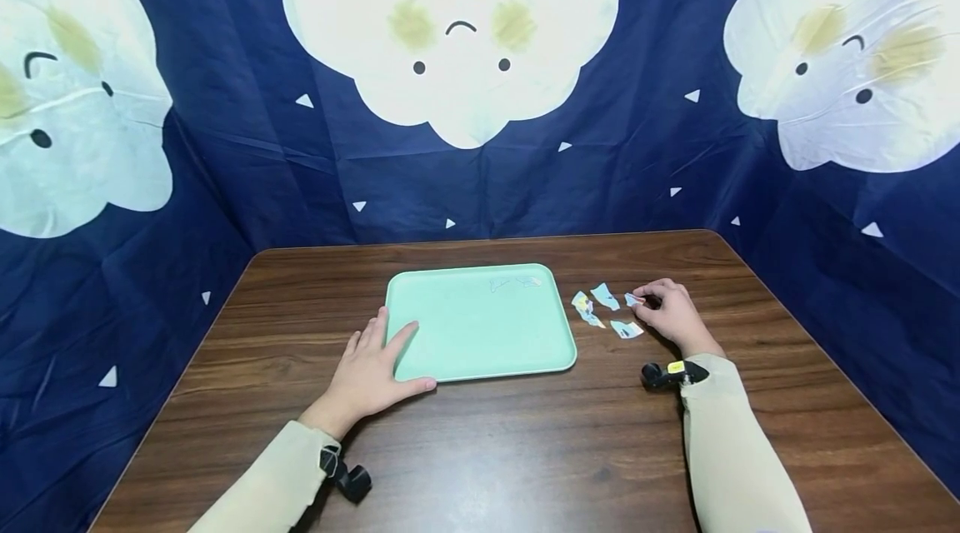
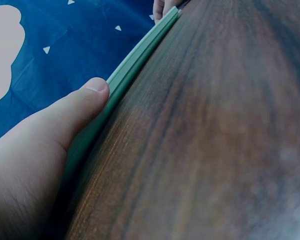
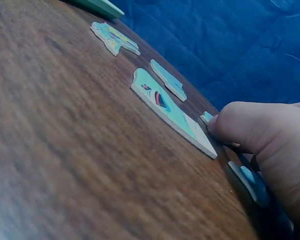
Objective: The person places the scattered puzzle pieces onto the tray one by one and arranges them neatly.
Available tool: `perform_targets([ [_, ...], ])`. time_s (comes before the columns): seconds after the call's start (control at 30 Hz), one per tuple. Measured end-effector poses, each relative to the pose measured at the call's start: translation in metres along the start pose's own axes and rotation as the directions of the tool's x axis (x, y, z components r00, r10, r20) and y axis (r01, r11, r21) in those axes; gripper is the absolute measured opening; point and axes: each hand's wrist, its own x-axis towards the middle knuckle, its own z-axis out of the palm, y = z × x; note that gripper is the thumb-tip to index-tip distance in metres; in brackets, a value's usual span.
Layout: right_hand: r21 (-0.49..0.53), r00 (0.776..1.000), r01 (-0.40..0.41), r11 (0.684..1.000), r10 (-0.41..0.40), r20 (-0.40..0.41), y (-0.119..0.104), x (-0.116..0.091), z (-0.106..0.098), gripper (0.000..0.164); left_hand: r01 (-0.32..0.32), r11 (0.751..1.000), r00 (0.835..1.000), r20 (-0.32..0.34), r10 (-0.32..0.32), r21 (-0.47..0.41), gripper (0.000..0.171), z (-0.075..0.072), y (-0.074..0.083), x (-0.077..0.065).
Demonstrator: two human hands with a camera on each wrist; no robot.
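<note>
The tray (image 1: 480, 343) holds faint shapes (image 1: 531, 281), left hand (image 1: 371, 376) splayed at its edge, right hand (image 1: 672, 321) pinching a puzzle piece (image 1: 633, 300) right of it.

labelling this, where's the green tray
In the head view, the green tray lies on the table, left hand at its left edge, puzzle pieces just to its right.

We find a mint-green rectangular tray (image 1: 487, 337) lying flat, the left hand (image 1: 372, 375) spread at its near-left corner. Beside its right end lie irregular blue-printed pieces (image 1: 604, 297); the right hand (image 1: 672, 320) pinches one small piece (image 1: 632, 299).
</note>
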Motion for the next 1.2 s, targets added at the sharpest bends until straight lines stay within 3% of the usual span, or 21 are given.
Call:
perform_targets([
  [0.3,-0.069,1.0,0.026,0.997,-0.026,-0.001,-0.002,0.001,-0.001,0.029,0.003,1.0,1.0,0.002,-0.003,0.005,0.109,-0.001,0.0,-0.001],
  [0.53,-0.132,0.996,0.091,0.987,-0.093,-0.009,-0.003,0.002,-0.001,0.031,0.008,1.0,1.0,0.005,-0.008,0.006,0.108,-0.004,0.001,-0.002],
  [0.87,-0.199,0.998,0.057,0.978,-0.063,-0.026,-0.006,0.002,-0.002,0.031,0.005,1.0,1.0,0.001,-0.005,0.005,0.108,-0.004,0.0,-0.002],
  [1.2,-0.2,0.998,0.052,0.978,-0.056,-0.012,-0.02,0.008,0.001,0.032,-0.002,1.0,1.0,-0.01,0.002,0.01,0.108,-0.001,0.001,-0.002],
])
